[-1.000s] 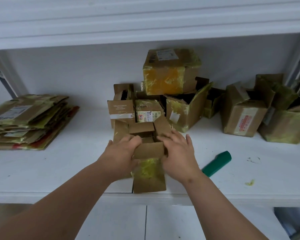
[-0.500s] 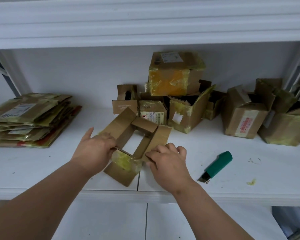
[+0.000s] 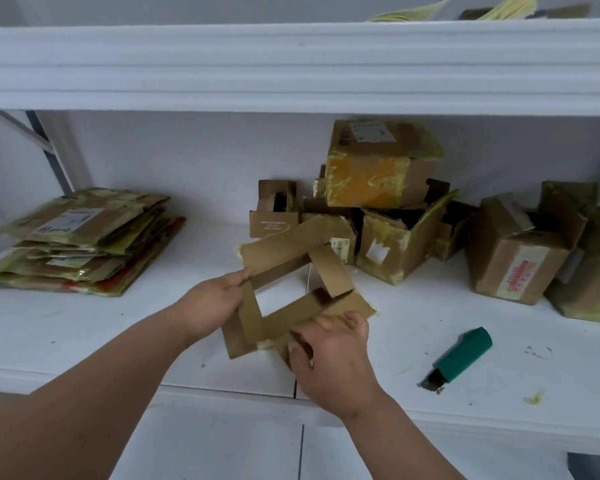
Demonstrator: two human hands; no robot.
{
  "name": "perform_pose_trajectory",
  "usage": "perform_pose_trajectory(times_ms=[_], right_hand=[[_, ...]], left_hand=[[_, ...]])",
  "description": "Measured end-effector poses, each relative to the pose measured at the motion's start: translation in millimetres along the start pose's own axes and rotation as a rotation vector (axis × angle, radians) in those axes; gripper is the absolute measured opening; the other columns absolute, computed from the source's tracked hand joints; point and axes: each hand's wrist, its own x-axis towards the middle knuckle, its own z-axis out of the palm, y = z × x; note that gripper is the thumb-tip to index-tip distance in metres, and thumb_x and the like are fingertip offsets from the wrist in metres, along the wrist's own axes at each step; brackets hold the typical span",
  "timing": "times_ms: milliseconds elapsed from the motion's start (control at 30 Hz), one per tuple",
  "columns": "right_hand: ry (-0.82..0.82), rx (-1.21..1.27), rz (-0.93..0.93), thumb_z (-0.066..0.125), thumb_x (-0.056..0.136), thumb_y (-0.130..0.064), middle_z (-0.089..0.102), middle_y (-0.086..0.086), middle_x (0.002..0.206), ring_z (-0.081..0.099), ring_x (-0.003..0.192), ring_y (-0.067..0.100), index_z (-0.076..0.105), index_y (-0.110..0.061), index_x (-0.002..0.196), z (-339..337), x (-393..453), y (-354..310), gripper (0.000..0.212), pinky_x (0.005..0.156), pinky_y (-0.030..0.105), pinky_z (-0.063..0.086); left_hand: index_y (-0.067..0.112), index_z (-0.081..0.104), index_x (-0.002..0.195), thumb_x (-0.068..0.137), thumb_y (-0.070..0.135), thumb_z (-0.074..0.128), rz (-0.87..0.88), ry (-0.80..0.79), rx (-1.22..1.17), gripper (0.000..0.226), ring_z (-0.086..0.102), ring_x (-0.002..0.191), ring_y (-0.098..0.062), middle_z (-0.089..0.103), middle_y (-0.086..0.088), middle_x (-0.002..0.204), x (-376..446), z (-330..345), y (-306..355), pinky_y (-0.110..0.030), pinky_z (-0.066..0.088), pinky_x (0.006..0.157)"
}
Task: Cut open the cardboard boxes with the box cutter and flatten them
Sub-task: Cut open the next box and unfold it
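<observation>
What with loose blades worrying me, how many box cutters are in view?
1. The green box cutter lies on the white shelf, right of the right hand, which holds the opened box instead. Others could hide behind the box pile.

The right hand (image 3: 329, 355) covers the near corner of the opened brown cardboard box (image 3: 291, 271). Rightmost yellow-taped cardboard box (image 3: 593, 292) runs off the frame edge. Print on the flattened cardboard stack's (image 3: 80, 240) white label is too blurred to read.
</observation>
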Motion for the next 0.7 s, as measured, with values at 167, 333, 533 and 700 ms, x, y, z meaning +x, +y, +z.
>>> perform_pose_trajectory(times_ms=[167, 333, 533, 700], right_hand=[[0.061, 0.045, 0.071, 0.053, 0.086, -0.026, 0.060, -0.006, 0.085, 0.059, 0.072, 0.016, 0.070, -0.022, 0.094, -2.1, 10.9, -0.5, 0.019, 0.085, 0.036, 0.048], [0.122, 0.114, 0.395, 0.064, 0.089, -0.038, 0.043, 0.000, 0.124, 0.044, 0.114, 0.021, 0.045, -0.025, 0.141, -28.3, 27.1, 17.9, 0.057, 0.099, 0.035, 0.045], [-0.131, 0.117, 0.684, 0.076, 0.072, -0.061, 0.027, 0.007, 0.156, 0.035, 0.138, 0.031, 0.001, -0.018, 0.156, -33.7, 46.8, 40.9, 0.120, 0.107, 0.045, 0.038], [-0.087, 0.075, 0.673, 0.063, 0.085, -0.047, 0.056, 0.003, 0.129, 0.056, 0.116, 0.029, 0.019, -0.023, 0.149, -33.7, 46.2, 51.7, 0.081, 0.097, 0.045, 0.044]], left_hand=[[0.040, 0.040, 0.142, 0.097, 0.022, 0.053, -0.033, 0.196, 0.030, 0.050, 0.059, 0.088, -0.010, 0.061, 0.004, 0.125, 3.5, 10.3, 10.7, -0.015, 0.047, 0.067], [0.043, 0.030, 0.148, 0.099, 0.015, 0.052, 0.009, 0.152, 0.071, 0.061, 0.049, 0.076, 0.001, 0.051, 0.005, 0.140, 5.0, 10.5, 19.0, -0.005, 0.038, 0.061], [0.054, 0.037, 0.141, 0.097, 0.013, 0.056, 0.138, 0.104, 0.007, 0.063, 0.047, 0.128, -0.010, 0.045, 0.017, 0.147, 0.6, 7.6, 23.2, -0.016, 0.041, 0.095], [0.054, 0.033, 0.143, 0.098, 0.011, 0.055, 0.140, 0.161, 0.062, 0.067, 0.046, 0.131, -0.012, 0.042, 0.018, 0.148, -1.6, 10.8, 29.4, -0.019, 0.041, 0.096]])
